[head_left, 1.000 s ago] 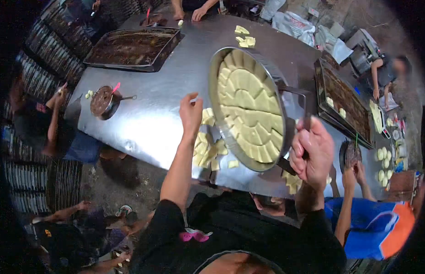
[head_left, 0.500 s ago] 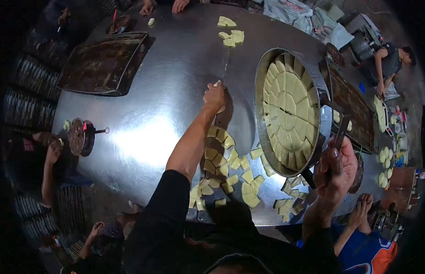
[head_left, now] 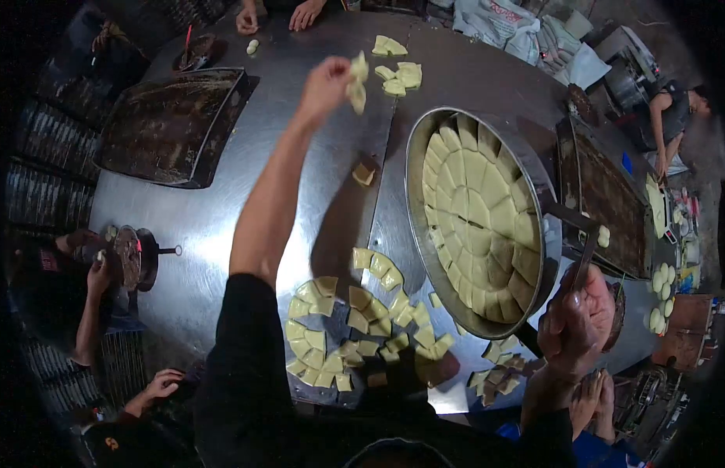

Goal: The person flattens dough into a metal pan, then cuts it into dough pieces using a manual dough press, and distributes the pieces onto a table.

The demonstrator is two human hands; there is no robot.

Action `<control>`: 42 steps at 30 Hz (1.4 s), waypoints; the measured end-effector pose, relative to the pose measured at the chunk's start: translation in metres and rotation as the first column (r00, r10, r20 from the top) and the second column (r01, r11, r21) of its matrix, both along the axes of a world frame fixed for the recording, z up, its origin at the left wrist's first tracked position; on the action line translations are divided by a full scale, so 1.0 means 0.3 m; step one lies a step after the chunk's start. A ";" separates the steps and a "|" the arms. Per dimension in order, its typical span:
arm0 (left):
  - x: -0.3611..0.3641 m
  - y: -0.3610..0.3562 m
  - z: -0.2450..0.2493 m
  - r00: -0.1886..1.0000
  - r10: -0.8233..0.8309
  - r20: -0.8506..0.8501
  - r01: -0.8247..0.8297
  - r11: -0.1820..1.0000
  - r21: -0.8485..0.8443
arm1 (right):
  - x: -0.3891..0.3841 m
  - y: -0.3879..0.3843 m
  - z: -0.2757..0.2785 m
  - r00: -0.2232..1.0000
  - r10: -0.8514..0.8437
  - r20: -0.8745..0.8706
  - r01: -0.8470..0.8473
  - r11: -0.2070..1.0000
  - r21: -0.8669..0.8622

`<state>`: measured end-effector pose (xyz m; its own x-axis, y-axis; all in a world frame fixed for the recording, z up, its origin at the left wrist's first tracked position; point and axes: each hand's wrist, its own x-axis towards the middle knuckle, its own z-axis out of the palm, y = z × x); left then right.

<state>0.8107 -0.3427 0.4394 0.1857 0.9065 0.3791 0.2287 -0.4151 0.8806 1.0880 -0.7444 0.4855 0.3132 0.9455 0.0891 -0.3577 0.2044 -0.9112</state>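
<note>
My right hand (head_left: pixel 577 324) is wrapped around the metal handle (head_left: pixel 587 253) of a big round pan (head_left: pixel 415 168). The pan is tilted, and pale yellow dough cut into wedges and blocks (head_left: pixel 479 187) fills its bottom. Out over the far part of the table, my left hand (head_left: pixel 327 84) pinches a few soft dough pieces (head_left: pixel 358 82) that dangle from the fingertips. One small dough piece (head_left: pixel 363 173) lies alone below that arm. Nearer my body, many cut dough pieces (head_left: pixel 308 343) lie scattered in curved rows on the metal table (head_left: pixel 261 203).
Dark trays rest at left (head_left: pixel 171 125) and right (head_left: pixel 600 195). Two dough piles (head_left: pixel 397 74) lie at the far side. Another person's hands (head_left: pixel 281 15) rest at the far edge; a person at left holds dough by a bowl (head_left: pixel 129 257). Dough balls (head_left: pixel 662 296) sit at right.
My left hand has risen and moved away from me, with dough pieces now hanging from it. The pan has shifted slightly left and nearer. More cut pieces show at the lower left.
</note>
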 end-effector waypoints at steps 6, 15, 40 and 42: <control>-0.037 0.162 -0.039 0.678 0.270 -0.684 -0.007 0.933 0.361 | -0.014 0.032 -0.005 0.999 -0.006 0.050 0.010 0.996 -0.086; -0.041 -0.268 -0.547 0.638 -0.003 -0.770 0.190 0.970 0.154 | -0.025 0.053 -0.008 0.995 0.052 0.087 -0.042 0.993 -0.114; -0.200 -0.581 -0.503 0.157 0.356 0.921 0.127 0.918 -0.377 | -0.597 0.674 -0.404 0.145 0.068 0.987 -0.656 0.753 0.045; -0.258 -0.664 -0.502 0.055 0.477 0.877 0.084 0.873 -0.481 | -0.661 0.679 -0.502 0.173 0.008 0.985 -0.704 0.701 0.117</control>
<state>0.7331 -0.5419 0.2888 -0.2906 0.9180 -0.2698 -0.8985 -0.1649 0.4069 0.8896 -0.5408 0.3350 -0.6728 0.6015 0.4308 0.4223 0.7903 -0.4439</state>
